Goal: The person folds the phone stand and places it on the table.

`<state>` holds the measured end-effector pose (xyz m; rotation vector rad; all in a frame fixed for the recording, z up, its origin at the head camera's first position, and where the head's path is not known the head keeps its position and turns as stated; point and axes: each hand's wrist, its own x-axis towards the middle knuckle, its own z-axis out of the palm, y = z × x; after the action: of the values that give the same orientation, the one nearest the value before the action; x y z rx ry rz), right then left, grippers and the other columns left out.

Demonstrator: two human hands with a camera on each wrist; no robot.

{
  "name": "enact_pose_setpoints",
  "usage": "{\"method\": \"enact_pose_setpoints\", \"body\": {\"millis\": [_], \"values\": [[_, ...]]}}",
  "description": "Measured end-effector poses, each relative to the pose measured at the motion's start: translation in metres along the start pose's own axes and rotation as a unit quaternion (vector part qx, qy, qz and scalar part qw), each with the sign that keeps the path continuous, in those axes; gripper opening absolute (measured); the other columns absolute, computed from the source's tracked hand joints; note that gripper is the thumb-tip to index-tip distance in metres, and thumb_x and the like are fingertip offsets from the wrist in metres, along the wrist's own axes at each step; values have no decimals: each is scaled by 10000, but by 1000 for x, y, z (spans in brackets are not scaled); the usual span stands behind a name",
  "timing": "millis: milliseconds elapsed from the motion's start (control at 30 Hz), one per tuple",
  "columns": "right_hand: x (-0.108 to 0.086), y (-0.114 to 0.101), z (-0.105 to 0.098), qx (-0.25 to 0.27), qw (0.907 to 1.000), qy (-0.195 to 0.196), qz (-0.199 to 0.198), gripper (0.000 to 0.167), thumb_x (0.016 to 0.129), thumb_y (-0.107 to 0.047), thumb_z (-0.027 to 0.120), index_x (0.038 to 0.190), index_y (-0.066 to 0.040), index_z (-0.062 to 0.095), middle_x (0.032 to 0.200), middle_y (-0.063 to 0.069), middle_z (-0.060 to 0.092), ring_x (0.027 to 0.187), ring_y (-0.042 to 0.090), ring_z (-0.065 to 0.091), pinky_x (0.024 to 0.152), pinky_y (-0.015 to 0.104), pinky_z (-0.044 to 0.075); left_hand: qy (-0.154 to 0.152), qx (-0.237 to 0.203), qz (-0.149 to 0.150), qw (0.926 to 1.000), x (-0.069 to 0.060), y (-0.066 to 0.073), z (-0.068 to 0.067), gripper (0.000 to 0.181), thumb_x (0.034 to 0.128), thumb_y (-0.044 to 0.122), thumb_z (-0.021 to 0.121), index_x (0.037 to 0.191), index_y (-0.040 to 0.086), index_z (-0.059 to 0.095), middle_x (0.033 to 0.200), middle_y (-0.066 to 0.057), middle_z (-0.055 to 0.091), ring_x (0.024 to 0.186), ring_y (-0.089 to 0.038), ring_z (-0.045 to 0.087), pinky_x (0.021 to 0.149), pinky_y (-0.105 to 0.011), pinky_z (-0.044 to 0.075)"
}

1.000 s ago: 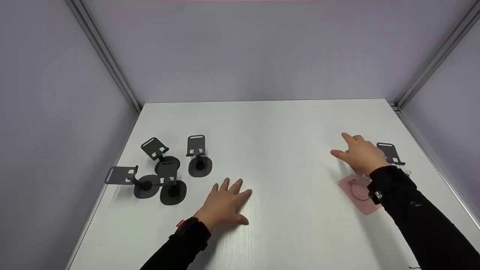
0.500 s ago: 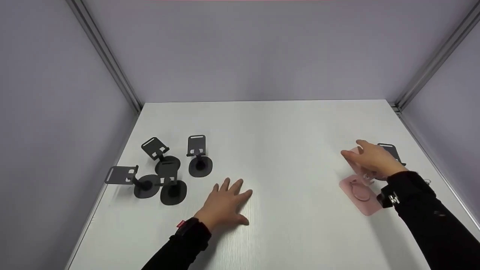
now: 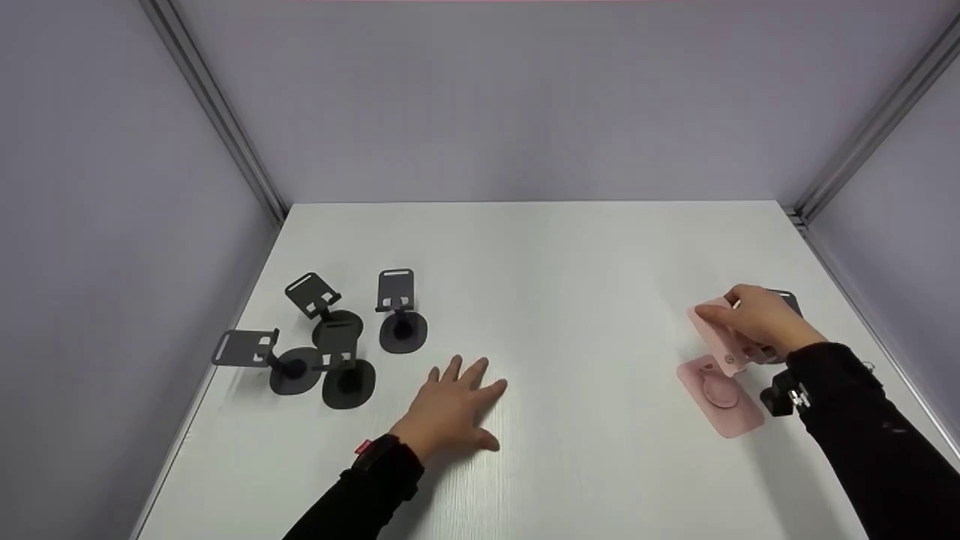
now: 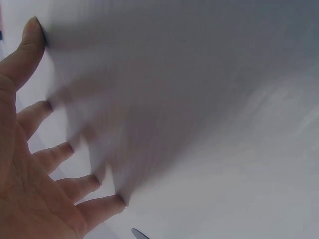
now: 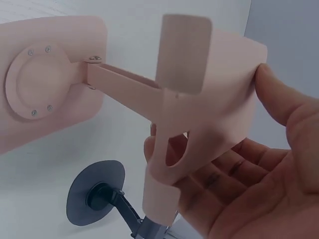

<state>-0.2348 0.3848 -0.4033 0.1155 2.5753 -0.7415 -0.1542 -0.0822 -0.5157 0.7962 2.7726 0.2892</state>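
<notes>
My right hand (image 3: 763,319) grips the upper plate of a pink phone stand (image 5: 219,94), thumb on one face and fingers behind it. The stand's flat base (image 3: 724,409) appears to rest on the table, joined to the plate by a hinged arm (image 5: 124,92). Close behind that hand is a dark grey phone stand (image 5: 97,191), partly covered by the hand in the head view. With fingers spread, my left hand (image 3: 450,416) has its fingertips on the white tabletop and holds nothing.
Several dark grey phone stands stand at the left of the table, among them one with its plate turned sideways (image 3: 244,349) and one set apart (image 3: 403,330). Grey walls (image 3: 525,105) enclose the back and both sides.
My right hand has drawn back towards the right and taken hold of the pink stand's upper plate, which now tilts up into view. The left hand stays in place.
</notes>
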Motion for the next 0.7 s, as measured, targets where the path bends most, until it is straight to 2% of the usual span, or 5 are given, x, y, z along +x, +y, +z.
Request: {"method": "enact_pose_setpoints", "body": {"millis": [133, 300, 533, 700], "values": [[1, -4, -3, -380, 9991, 109, -151, 768, 1002, -573, 549, 1301, 126, 433, 883, 175, 579, 668, 242, 563, 546, 362, 510, -18, 27, 7, 10000, 1, -1, 0, 917, 780, 644, 780, 1563, 323, 428, 1668, -107, 288, 1509, -494, 225, 1148, -714, 268], [2, -11, -10, -823, 9961, 123, -279, 713, 1028, -497, 530, 1266, 175, 499, 1028, 274, 620, 777, 303, 637, 612, 399, 569, -34, 47, 4, 10000, 1, -1, 1, 923, 778, 652, 777, 1566, 328, 422, 1669, -103, 284, 1510, -493, 223, 1149, -713, 266], [3, -11, -17, -520, 9978, -319, -263, 541, 1053, -310, 498, 1254, 190, 534, 888, 191, 652, 733, 261, 690, 660, 435, 620, 15, 76, 36, 10000, 0, -1, 1, 922, 767, 639, 791, 1557, 319, 439, 1660, -111, 303, 1501, -498, 243, 1132, -720, 290], [1, -5, -20, -337, 9979, -440, -347, 491, 1058, -224, 492, 1265, 222, 501, 879, 198, 668, 737, 240, 698, 667, 447, 627, 37, 104, 52, 9999, -2, 0, 0, 912, 781, 635, 783, 1560, 313, 435, 1660, -114, 303, 1501, -498, 243, 1136, -713, 292]]}}
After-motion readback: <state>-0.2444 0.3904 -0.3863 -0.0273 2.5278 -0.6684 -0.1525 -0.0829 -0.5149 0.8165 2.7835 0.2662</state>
